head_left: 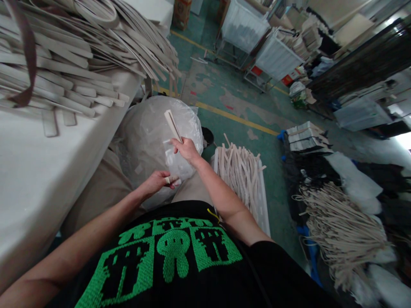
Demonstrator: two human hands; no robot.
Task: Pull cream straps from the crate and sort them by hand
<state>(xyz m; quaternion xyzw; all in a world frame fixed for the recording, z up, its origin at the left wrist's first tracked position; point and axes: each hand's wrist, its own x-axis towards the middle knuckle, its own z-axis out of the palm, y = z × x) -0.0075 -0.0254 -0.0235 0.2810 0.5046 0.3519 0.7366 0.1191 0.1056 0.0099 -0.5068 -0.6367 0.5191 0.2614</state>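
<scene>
My right hand (186, 150) is closed around a flat beige strip (172, 124), which looks doubled over and points up and away from me. Below it, my left hand (159, 181) has its fingers drawn together, with a pale wrapping around one finger. A small whitish piece shows at those fingertips, too unclear to name. Both hands are over a big translucent plastic bag (144, 124) in front of my lap. What the bag holds cannot be made out.
On my left, a white-covered table (96, 132) carries a heap of beige strips (80, 64). A crate of loose strips (239, 171) stands at my right. Farther right lies a bundle of thin strips (343, 231). Wheeled bins (245, 25) stand across the green floor.
</scene>
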